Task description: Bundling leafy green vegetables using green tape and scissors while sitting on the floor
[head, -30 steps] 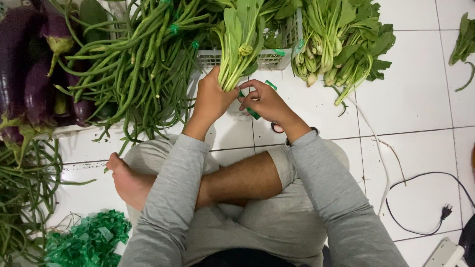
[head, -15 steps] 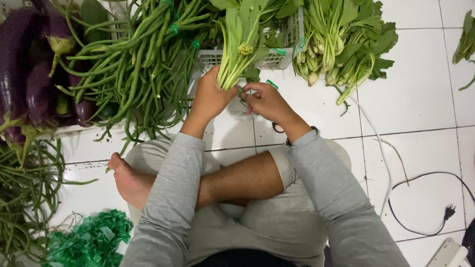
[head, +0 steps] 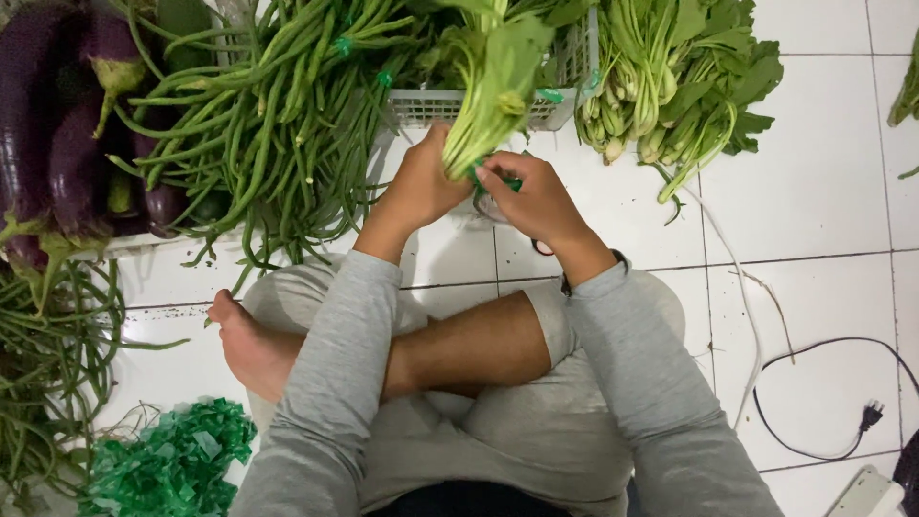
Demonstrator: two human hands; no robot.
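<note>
green leafy bunch point(head: 493, 91) gripped at its stems by left hand point(head: 426, 182); right hand point(head: 536, 196) fingers pinch green tie point(head: 510, 183)

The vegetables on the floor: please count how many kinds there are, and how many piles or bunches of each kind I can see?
Leafy greens: 2, the bunch of greens gripped by the left hand and right hand, and the greens pile.
Long beans: 2, bean pile and bean heap.
Eggplants: 1, eggplant pile.
Total: 5 in 3 kinds.
</note>
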